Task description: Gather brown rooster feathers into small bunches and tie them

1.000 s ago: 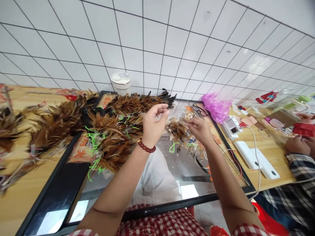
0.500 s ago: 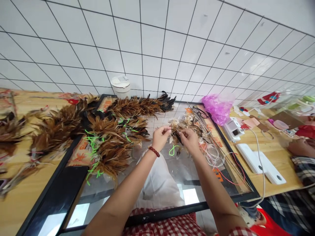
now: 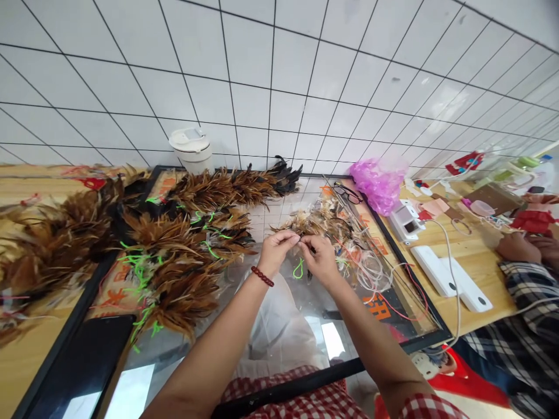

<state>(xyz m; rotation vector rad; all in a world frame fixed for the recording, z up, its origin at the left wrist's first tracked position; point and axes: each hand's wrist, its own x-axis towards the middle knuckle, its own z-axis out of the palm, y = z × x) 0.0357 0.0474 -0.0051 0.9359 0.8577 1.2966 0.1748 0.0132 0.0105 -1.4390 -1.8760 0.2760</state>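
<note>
Both hands are up over the middle of the frame, above the black-framed glass tabletop (image 3: 406,343). The left hand (image 3: 277,250), with a dark red bead bracelet (image 3: 262,276) at its wrist, has thumb and forefinger pinched tight. The right hand (image 3: 321,256) meets it fingertip to fingertip, clenched the same way. Between them sits a small brown feather tuft (image 3: 301,239), gripped from both sides, though it is too small to make out in detail. Just below the hands, a neon green loop of cord (image 3: 299,269) lies on the glass.

Right behind the hands, towards the upper centre, there is a loose pile of pale and brown feathers (image 3: 325,221), and a tangle of thin white and red cords (image 3: 371,270) spreads out to the right of it. On the left of the frame sprawls a big heap of brown feather bundles tied with green cord (image 3: 174,256).

A white lidded cup (image 3: 192,150) stands against the tiled wall at upper left. A pair of black-rimmed glasses (image 3: 347,193) lies beside a crumpled pink plastic bag (image 3: 379,183). At the far right, a co-worker's hand (image 3: 517,247) rests on the wood, with a plaid sleeve (image 3: 530,285) below it, near a white power strip (image 3: 452,278).
</note>
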